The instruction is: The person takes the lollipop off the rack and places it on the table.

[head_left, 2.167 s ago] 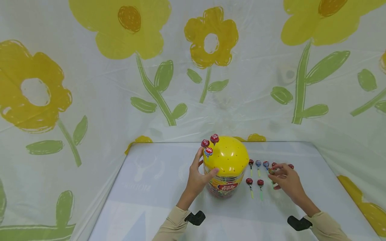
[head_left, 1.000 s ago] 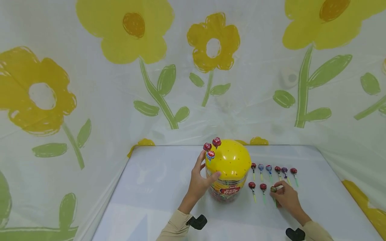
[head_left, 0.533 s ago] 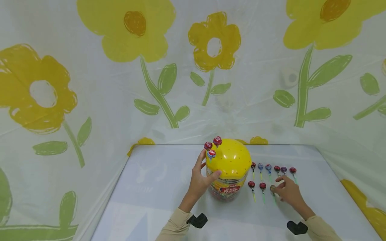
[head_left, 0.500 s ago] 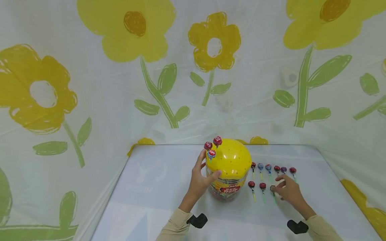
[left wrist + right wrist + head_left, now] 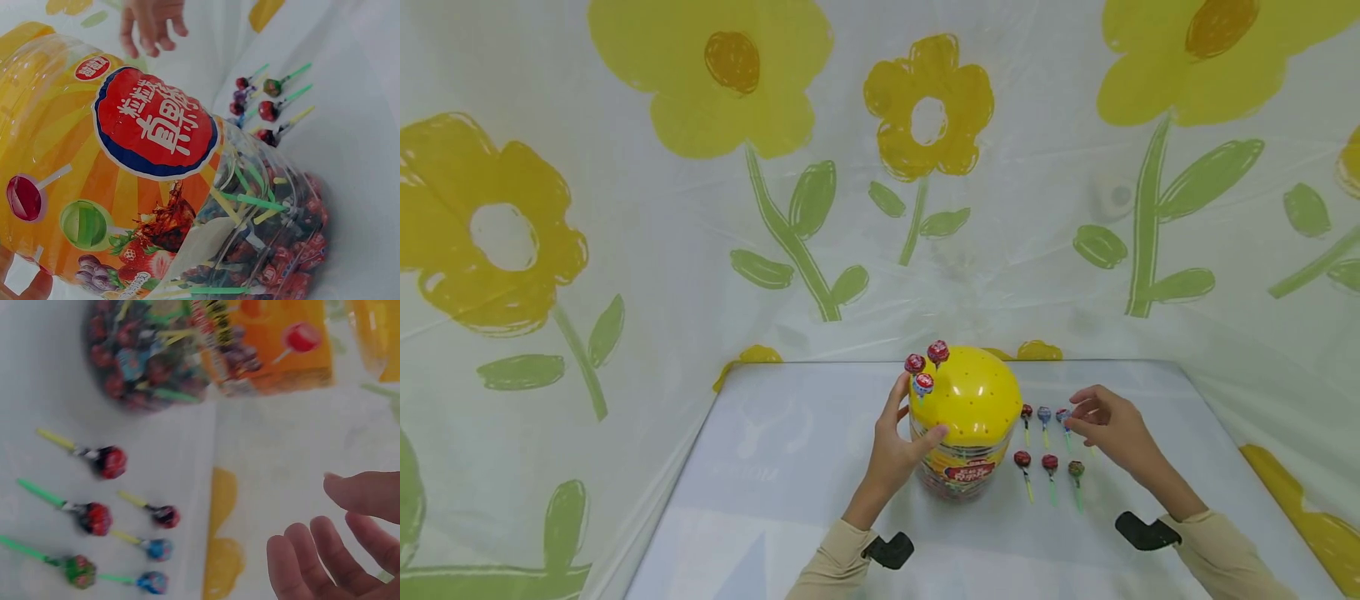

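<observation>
My left hand (image 5: 891,442) grips the side of a clear lollipop jar (image 5: 967,477), thumb near the rim of its yellow domed lid (image 5: 981,387). Its fingertips (image 5: 37,287) show at the corner of the left wrist view. Three wrapped lollipops stand upright in the lid, among them a blue-and-red lollipop (image 5: 922,384). My right hand (image 5: 1112,427) hovers above the back row of lollipops on the table, hiding part of it. Its fingers are bent loosely with nothing between them in the right wrist view. A green-headed lollipop (image 5: 80,572) ends the front row, beside two red ones.
Back-row lollipops include a dark red lollipop (image 5: 1026,412) and a blue lollipop (image 5: 1044,414). More lollipops (image 5: 294,259) fill the jar's base. The white table (image 5: 775,500) ends at a flower-patterned cloth (image 5: 1022,275) behind.
My right hand brought the green-headed lollipop to the front row, laid it down and let go. It has since risen and moved back over the rear row. My left hand stays on the jar.
</observation>
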Demonstrator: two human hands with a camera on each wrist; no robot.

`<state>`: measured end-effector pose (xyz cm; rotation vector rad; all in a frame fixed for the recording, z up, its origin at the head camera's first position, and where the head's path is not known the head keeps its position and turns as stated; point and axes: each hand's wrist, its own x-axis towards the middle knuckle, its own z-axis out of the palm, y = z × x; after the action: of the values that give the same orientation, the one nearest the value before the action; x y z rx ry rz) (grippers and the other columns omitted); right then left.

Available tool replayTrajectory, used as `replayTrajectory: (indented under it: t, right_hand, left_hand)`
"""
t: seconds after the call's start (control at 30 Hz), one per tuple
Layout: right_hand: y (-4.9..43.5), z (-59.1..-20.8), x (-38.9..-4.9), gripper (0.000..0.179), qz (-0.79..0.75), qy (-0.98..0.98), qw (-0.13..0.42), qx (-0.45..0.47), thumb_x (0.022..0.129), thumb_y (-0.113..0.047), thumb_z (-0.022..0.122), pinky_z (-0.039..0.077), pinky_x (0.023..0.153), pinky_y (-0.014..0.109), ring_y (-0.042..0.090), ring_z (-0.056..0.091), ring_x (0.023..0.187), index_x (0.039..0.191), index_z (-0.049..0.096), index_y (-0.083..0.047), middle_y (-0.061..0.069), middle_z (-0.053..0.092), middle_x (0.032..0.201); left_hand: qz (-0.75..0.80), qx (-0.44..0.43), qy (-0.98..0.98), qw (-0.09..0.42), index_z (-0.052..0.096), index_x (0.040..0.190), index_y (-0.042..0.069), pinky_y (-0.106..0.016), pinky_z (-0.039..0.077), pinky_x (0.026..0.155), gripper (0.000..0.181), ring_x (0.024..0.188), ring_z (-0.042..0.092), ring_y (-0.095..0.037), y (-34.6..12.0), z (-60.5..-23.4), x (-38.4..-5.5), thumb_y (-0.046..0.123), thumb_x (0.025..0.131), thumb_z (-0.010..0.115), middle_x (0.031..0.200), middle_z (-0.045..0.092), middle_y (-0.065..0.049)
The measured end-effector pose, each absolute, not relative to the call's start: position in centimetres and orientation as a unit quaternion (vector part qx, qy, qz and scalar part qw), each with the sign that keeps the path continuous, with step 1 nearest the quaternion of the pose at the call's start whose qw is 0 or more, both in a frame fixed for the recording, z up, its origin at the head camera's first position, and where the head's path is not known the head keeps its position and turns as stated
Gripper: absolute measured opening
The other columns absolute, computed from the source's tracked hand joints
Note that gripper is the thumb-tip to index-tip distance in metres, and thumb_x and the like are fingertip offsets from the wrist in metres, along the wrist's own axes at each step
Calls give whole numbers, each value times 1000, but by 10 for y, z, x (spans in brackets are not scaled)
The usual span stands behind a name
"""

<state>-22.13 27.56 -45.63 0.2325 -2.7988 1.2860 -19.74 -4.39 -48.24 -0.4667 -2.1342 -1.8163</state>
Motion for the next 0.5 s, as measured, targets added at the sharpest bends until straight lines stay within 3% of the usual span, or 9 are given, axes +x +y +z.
replayTrajectory:
  t: [0.2, 0.33, 0.5]
  right_hand:
    - [264, -432, -218, 36, 426, -898, 47, 103, 88, -23, 68, 55, 59, 28, 24, 61, 82, 111, 54, 0, 15, 62, 98]
    - [257, -420, -215, 33, 430, -893, 59, 120, 88, -24, 68, 56, 61, 31, 17, 61, 80, 109, 55, -3, 13, 63, 97]
    - [250, -407, -210, 27, 414, -896, 85, 138, 88, -23, 68, 54, 65, 24, 8, 59, 79, 106, 57, -6, 8, 64, 95]
  left_hand:
    - [-633, -165, -742, 147, 26, 149, 23, -51, 35, 102, 80, 134, 34, -14, -45, -483, -197, 42, 83, 67, 148, 35, 6]
    - [-634, -168, -740, 147, 25, 149, 23, -50, 35, 102, 82, 134, 33, -14, -46, -484, -199, 41, 82, 69, 148, 36, 5]
    - [-636, -162, -742, 139, 25, 149, 18, -51, 34, 103, 84, 134, 34, -18, -46, -483, -198, 35, 81, 70, 148, 36, 0]
